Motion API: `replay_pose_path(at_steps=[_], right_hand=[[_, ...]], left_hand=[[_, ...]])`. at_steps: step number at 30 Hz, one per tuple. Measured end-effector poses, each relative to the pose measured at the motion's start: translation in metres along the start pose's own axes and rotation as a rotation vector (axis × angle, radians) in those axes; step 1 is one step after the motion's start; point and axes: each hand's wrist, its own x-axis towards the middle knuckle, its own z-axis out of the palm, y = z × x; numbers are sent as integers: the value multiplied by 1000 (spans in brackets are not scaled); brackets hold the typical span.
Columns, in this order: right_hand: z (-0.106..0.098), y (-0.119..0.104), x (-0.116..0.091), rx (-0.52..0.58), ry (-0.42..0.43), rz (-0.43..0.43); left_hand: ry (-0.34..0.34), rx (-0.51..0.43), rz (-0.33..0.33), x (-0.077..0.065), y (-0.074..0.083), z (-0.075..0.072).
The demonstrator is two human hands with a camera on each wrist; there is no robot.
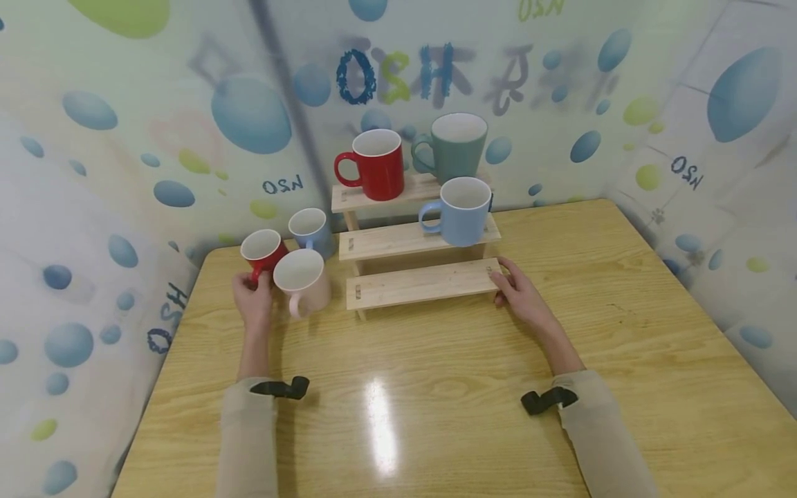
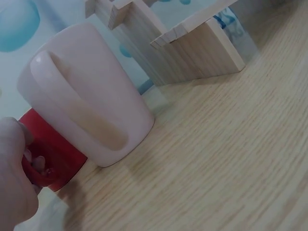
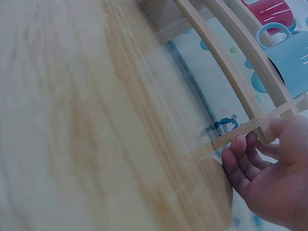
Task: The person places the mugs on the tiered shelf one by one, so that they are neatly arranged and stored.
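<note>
My left hand point(image 1: 255, 303) pinches the handle of a small red mug point(image 1: 272, 260) at the table's back left. In the left wrist view the fingers go through that handle, and a pale pink mug point(image 2: 103, 82) partly hides the red body. Just behind stands a small light blue mug point(image 1: 321, 241). My right hand point(image 1: 521, 296) grips the right end of the lowest step of a three-tier wooden stand point(image 1: 423, 283), thumb on top. On the top step are a larger red mug point(image 1: 386, 169) and a green mug point(image 1: 461, 152); a blue mug point(image 1: 467, 220) stands on the middle step's right side.
The wooden table point(image 1: 436, 408) meets a patterned curtain point(image 1: 249, 173) along its back edge. The pink mug stands between the left hand and the stand's left side. Black straps point(image 1: 283, 389) circle both sleeves.
</note>
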Motion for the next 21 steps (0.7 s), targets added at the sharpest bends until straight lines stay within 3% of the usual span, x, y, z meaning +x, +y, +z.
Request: replay_pose_path(at_steps=[10, 16, 21], right_hand=[[0, -1, 1, -13, 5, -1], [1, 1, 2, -8, 4, 2], [1, -16, -4, -4, -8, 17]], left_hand=[[107, -15, 50, 0, -3, -6], [164, -43, 0, -8, -9, -17], [180, -134, -41, -9, -3, -21]])
